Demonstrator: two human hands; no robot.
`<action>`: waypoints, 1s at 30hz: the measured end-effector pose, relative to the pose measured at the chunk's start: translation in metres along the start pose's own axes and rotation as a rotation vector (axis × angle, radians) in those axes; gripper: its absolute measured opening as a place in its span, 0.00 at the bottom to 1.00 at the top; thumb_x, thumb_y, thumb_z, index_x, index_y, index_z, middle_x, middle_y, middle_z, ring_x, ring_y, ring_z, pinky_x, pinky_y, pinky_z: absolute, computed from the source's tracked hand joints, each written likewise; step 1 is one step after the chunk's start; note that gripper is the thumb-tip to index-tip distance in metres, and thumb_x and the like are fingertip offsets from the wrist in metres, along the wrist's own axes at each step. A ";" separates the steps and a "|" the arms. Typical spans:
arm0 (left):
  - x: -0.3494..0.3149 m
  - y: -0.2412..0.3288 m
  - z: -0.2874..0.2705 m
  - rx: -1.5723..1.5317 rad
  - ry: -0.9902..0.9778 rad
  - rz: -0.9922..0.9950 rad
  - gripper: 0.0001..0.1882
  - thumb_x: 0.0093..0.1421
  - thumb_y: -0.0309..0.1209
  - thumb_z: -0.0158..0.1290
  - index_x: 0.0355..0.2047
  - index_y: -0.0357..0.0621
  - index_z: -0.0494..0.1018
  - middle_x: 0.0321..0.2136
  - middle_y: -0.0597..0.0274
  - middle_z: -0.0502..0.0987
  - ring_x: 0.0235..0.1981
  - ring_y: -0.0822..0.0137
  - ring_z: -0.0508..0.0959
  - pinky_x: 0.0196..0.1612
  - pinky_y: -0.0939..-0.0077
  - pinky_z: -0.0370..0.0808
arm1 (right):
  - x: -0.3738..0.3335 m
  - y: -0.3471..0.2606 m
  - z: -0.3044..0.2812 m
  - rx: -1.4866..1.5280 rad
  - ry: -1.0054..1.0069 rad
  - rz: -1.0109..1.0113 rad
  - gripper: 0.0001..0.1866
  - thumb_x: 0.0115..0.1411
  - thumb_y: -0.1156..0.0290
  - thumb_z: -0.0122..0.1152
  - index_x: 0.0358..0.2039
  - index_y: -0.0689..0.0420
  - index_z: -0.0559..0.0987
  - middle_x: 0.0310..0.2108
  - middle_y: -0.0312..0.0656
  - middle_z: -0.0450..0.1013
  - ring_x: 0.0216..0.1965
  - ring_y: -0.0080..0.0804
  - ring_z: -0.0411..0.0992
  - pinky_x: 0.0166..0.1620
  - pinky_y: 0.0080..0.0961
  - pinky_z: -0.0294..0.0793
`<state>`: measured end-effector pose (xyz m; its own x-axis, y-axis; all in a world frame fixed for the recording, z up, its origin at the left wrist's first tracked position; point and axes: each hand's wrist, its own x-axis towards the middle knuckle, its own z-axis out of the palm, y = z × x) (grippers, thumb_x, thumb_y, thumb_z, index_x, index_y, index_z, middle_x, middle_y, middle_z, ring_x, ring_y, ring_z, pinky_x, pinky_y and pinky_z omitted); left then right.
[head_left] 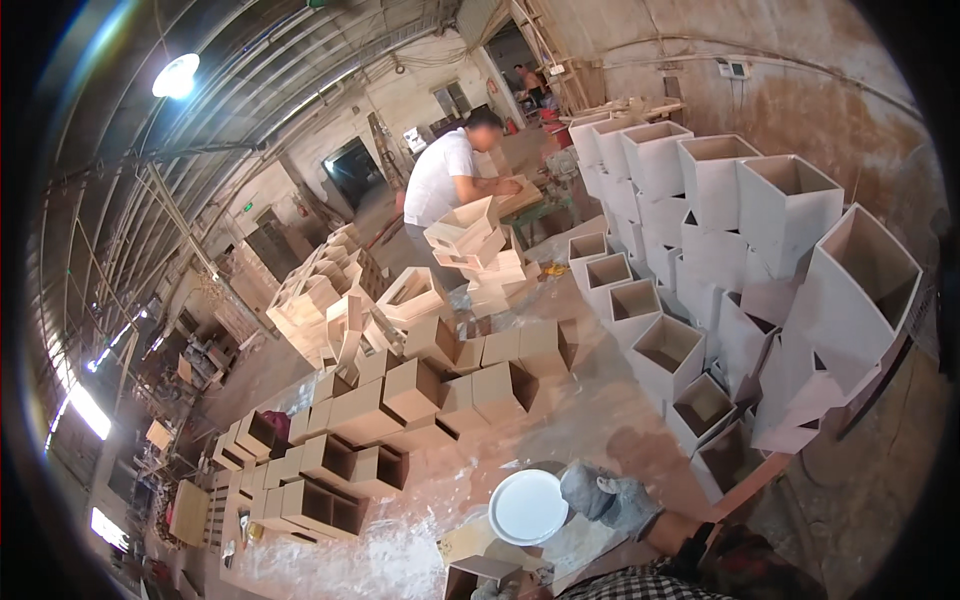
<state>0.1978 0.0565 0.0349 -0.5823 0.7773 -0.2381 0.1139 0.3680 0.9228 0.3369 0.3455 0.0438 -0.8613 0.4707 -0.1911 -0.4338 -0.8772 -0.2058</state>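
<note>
My right hand (612, 497), in a grey work glove, grips the right rim of a white round pail or lid (526, 507) low in the picture. Only a sliver of my left hand (492, 590), also gloved, shows at the bottom edge. It touches an open bare-wood box (478, 573), and its fingers are hidden. My checked sleeve and a dark wrist strap lie just behind the right hand.
White-painted open boxes (712, 180) are stacked high along the right wall. Several bare wooden boxes (400, 400) cover the paint-splashed floor at centre and left. Another person in a white shirt (445, 175) bends over a bench at the back.
</note>
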 end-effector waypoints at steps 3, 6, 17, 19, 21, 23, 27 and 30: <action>0.003 0.004 0.005 0.000 -0.002 0.016 0.21 0.57 0.37 0.55 0.48 0.42 0.71 0.42 0.52 0.76 0.41 0.60 0.76 0.43 0.72 0.73 | 0.019 0.005 -0.047 -0.119 -0.056 -0.069 0.19 0.58 0.74 0.51 0.51 0.61 0.71 0.38 0.39 0.73 0.36 0.28 0.71 0.40 0.22 0.71; -0.003 0.005 -0.002 -0.009 0.041 -0.013 0.22 0.56 0.38 0.55 0.48 0.40 0.71 0.41 0.52 0.76 0.40 0.60 0.76 0.43 0.71 0.73 | 0.012 0.008 -0.039 -0.147 -0.091 -0.083 0.19 0.58 0.72 0.50 0.50 0.62 0.70 0.41 0.40 0.71 0.39 0.29 0.70 0.42 0.23 0.72; -0.017 0.055 -0.008 -0.157 0.239 -0.018 0.25 0.54 0.41 0.57 0.47 0.35 0.71 0.40 0.53 0.77 0.38 0.60 0.76 0.42 0.67 0.73 | -0.006 -0.005 -0.028 -0.097 0.022 -0.057 0.17 0.59 0.70 0.49 0.48 0.63 0.71 0.45 0.42 0.70 0.46 0.35 0.69 0.53 0.29 0.68; -0.013 0.048 -0.004 -0.070 0.429 0.106 0.26 0.57 0.42 0.55 0.48 0.34 0.69 0.38 0.59 0.76 0.36 0.68 0.74 0.40 0.70 0.73 | -0.003 -0.005 -0.038 -0.062 0.031 -0.017 0.18 0.60 0.69 0.47 0.49 0.63 0.70 0.47 0.42 0.70 0.49 0.36 0.68 0.56 0.31 0.66; -0.014 0.062 -0.006 -0.484 0.282 -0.062 0.24 0.56 0.40 0.56 0.47 0.34 0.70 0.37 0.61 0.76 0.36 0.70 0.74 0.41 0.75 0.72 | 0.002 -0.003 -0.040 0.083 -0.082 0.074 0.23 0.56 0.75 0.51 0.54 0.62 0.68 0.48 0.44 0.71 0.49 0.38 0.70 0.54 0.31 0.69; -0.008 0.028 -0.020 -0.559 0.259 -0.145 0.23 0.56 0.40 0.56 0.46 0.34 0.71 0.37 0.62 0.76 0.36 0.71 0.74 0.41 0.77 0.71 | 0.006 0.004 -0.044 0.088 -0.082 0.091 0.23 0.55 0.74 0.50 0.53 0.62 0.69 0.48 0.44 0.71 0.50 0.38 0.69 0.54 0.33 0.68; 0.007 -0.008 -0.018 -0.738 0.185 -0.204 0.21 0.58 0.38 0.53 0.46 0.34 0.72 0.40 0.61 0.76 0.39 0.68 0.74 0.46 0.75 0.71 | 0.017 0.013 -0.079 -0.371 -0.009 -0.154 0.23 0.56 0.73 0.50 0.53 0.62 0.68 0.48 0.44 0.70 0.49 0.38 0.70 0.55 0.33 0.68; 0.006 -0.007 -0.020 -0.842 0.225 -0.227 0.20 0.60 0.36 0.50 0.48 0.34 0.71 0.44 0.57 0.75 0.45 0.64 0.73 0.51 0.71 0.69 | 0.007 0.007 -0.060 -0.321 -0.013 -0.093 0.21 0.58 0.72 0.48 0.53 0.62 0.68 0.47 0.45 0.70 0.49 0.38 0.70 0.55 0.33 0.69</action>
<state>0.1777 0.0483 0.0333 -0.6730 0.5806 -0.4582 -0.5987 -0.0638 0.7984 0.3438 0.3490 -0.0169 -0.8258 0.5447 -0.1457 -0.4070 -0.7547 -0.5145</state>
